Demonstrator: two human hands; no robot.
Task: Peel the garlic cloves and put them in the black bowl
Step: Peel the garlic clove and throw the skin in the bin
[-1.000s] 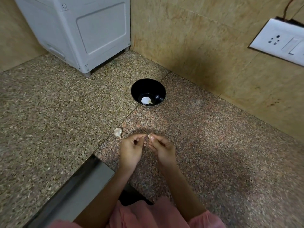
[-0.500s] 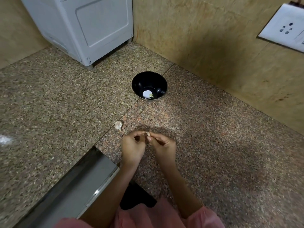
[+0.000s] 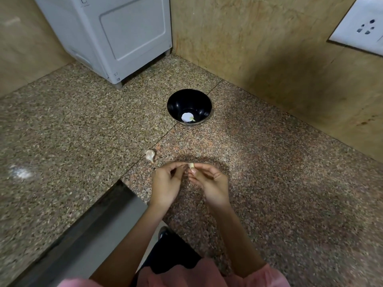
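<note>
A small garlic clove [image 3: 191, 165] is pinched between the fingertips of my left hand [image 3: 165, 184] and my right hand [image 3: 210, 183], just above the granite counter. Both hands meet at the clove, fingers curled round it. An unpeeled garlic clove [image 3: 150, 155] lies on the counter a little to the left of my hands. The black bowl [image 3: 204, 105] stands farther back, near the corner, with one peeled white clove [image 3: 186, 117] in its bottom.
A white appliance [image 3: 116, 36] stands at the back left on the speckled granite counter [image 3: 290, 193]. Tiled walls close the back and right, with a white socket plate [image 3: 361, 27] on the right wall. The counter's cut-out edge [image 3: 116, 195] runs at the lower left.
My hands stay together on the clove, shifting only slightly. The view has tilted a little, so the bowl and loose clove sit higher in frame.
</note>
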